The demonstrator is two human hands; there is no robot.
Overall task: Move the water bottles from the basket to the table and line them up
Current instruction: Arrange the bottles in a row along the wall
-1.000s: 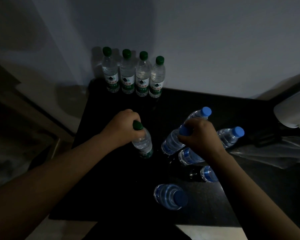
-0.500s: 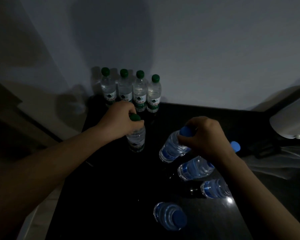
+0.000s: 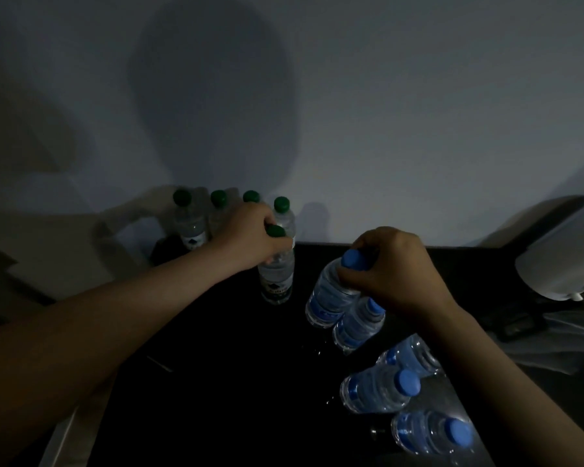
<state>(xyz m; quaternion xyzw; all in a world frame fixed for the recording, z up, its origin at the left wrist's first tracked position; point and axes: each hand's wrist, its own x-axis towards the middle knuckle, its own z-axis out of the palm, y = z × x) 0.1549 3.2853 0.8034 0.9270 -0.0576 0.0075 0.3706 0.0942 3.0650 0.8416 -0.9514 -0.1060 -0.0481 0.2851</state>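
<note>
My left hand (image 3: 250, 235) grips the neck of a green-capped water bottle (image 3: 276, 276), upright on the black table (image 3: 216, 382) just in front of a row of several green-capped bottles (image 3: 189, 220) against the wall. My right hand (image 3: 390, 269) grips a blue-capped bottle (image 3: 329, 291) by its top, upright on the table. Behind it, toward me, several more blue-capped bottles (image 3: 376, 390) stand in a line, partly hidden by my right forearm. No basket is in view.
A white wall rises directly behind the table. At the right edge sits a pale rounded appliance (image 3: 560, 251) with dark items and clear plastic (image 3: 553, 335) below it. The table's left edge runs along my left forearm.
My left hand has carried the green-capped bottle away from me toward the row at the wall. My right hand has kept its grip on the blue-capped bottle. The camera has tilted up.
</note>
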